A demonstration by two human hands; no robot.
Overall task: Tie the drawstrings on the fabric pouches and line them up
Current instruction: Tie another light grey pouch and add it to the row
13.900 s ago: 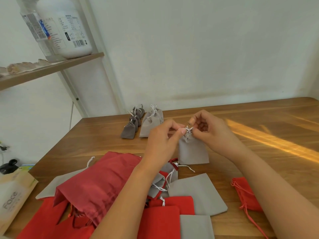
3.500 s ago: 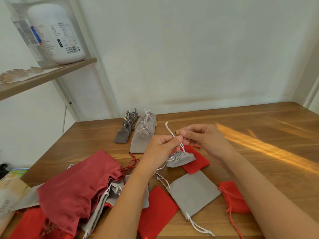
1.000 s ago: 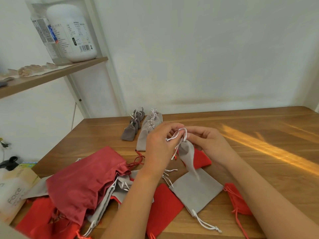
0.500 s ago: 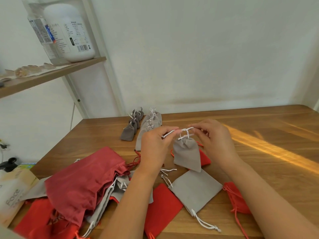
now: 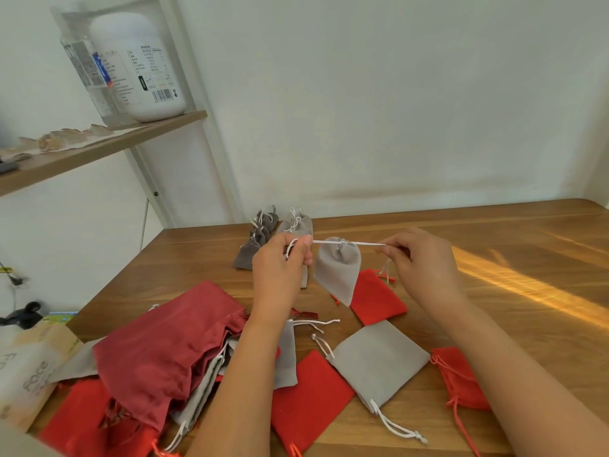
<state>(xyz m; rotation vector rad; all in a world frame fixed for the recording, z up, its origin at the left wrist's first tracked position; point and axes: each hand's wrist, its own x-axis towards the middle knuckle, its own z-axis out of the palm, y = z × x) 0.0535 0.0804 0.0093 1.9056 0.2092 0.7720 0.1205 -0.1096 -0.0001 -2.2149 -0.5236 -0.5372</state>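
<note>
Grey pouch [image 5: 336,270] is hanging in the air above the table [image 5: 514,324], neck gathered shut. It is hanging from a white drawstring [image 5: 359,243] that is running level and taut between the two hands. Left hand [image 5: 280,268] is pinching one end of the cord, its fingers [image 5: 304,249] curling round it and loose loops showing beside them. Right hand [image 5: 421,262] is pinching the other end between thumb and forefinger, the other fingers curling inward. Just below the hanging pouch, a red pouch [image 5: 377,300] is lying flat on the table. Nearer the person, a flat grey pouch [image 5: 379,361] is lying with its cords slack. Behind the hands, closed grey pouches [image 5: 263,232] are lying in two short rows toward the table's far edge. At left, a large dark red bag [image 5: 164,341] is lying over a heap of pouches. A white jar [image 5: 141,67] is sitting on the shelf [image 5: 99,150].
</note>
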